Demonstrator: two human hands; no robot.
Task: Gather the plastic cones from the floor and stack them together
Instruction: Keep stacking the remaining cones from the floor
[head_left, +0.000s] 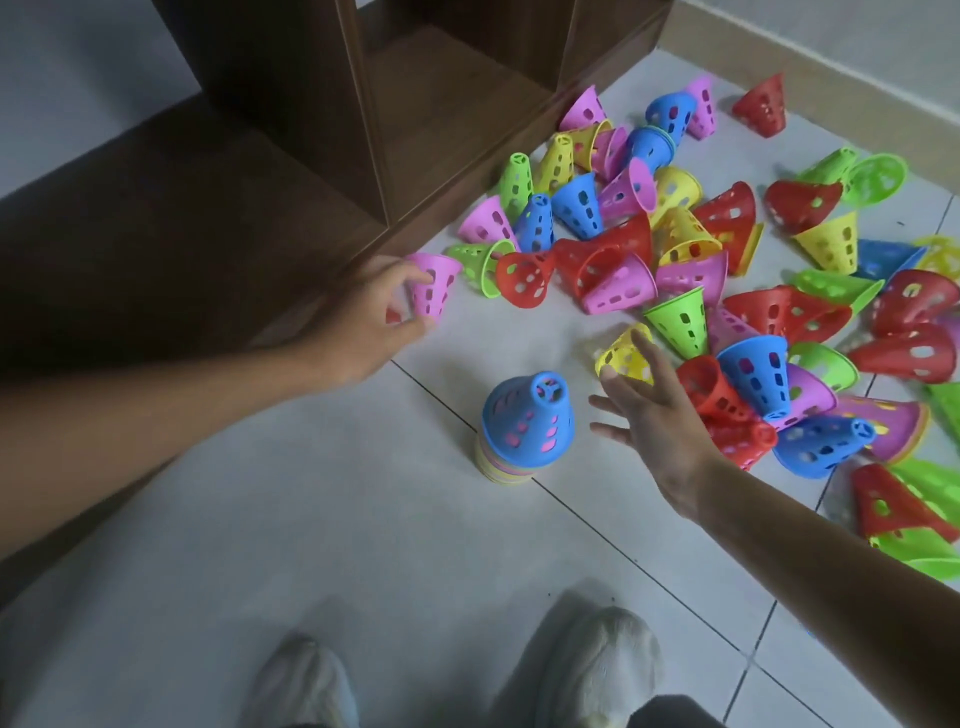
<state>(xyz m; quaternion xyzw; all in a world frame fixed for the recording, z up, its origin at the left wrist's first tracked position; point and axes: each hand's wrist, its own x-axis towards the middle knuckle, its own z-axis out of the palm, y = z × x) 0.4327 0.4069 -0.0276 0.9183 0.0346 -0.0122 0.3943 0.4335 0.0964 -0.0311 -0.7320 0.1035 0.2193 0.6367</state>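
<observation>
Left hand (382, 306) grips a pink cone (434, 283) at centre left; right hand (654, 410) – fingers spread, holding nothing – by a yellow cone (623, 356); blue-topped stack (524, 423) between.

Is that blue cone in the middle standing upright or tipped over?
Upright: the blue perforated plastic cone tops a small stack, narrow end up, wide rim down.
</observation>
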